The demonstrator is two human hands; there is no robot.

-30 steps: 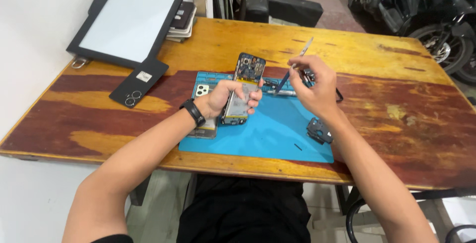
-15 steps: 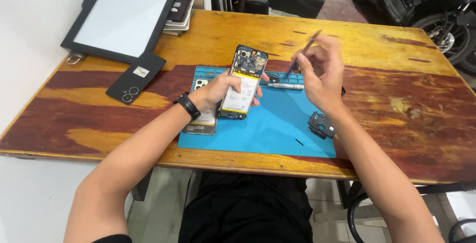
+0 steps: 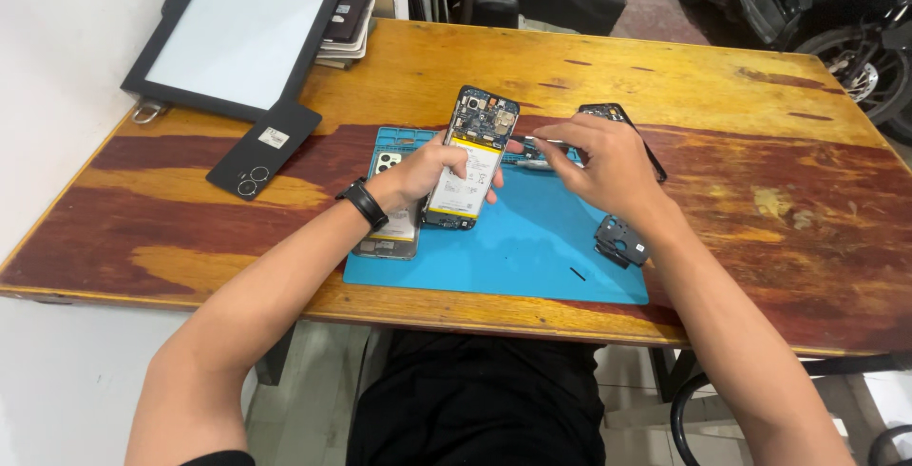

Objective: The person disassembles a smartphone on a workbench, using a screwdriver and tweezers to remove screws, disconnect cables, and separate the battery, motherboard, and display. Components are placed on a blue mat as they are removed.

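Note:
My left hand [image 3: 427, 173], with a black band on its wrist, grips an opened phone [image 3: 472, 157] whose battery and circuit board are exposed, tilted up over a blue work mat [image 3: 532, 252]. My right hand [image 3: 600, 157] is just right of the phone, fingers pinched on a thin metal tool [image 3: 530, 141] that lies almost flat and points toward the phone's upper part. A second phone [image 3: 391, 228] lies on the mat's left edge, partly under my left hand.
A small black phone part [image 3: 619, 241] and a tiny dark piece [image 3: 577, 273] sit on the mat. A black back cover [image 3: 264, 148] and a large framed screen panel [image 3: 237, 29] lie at the table's left. Another black cover [image 3: 608, 113] lies behind my right hand. A motorcycle [image 3: 817, 0] stands beyond the table.
My right hand has come down and leftward, swinging the tool from pointing up to nearly flat beside the phone. The left hand keeps holding the phone.

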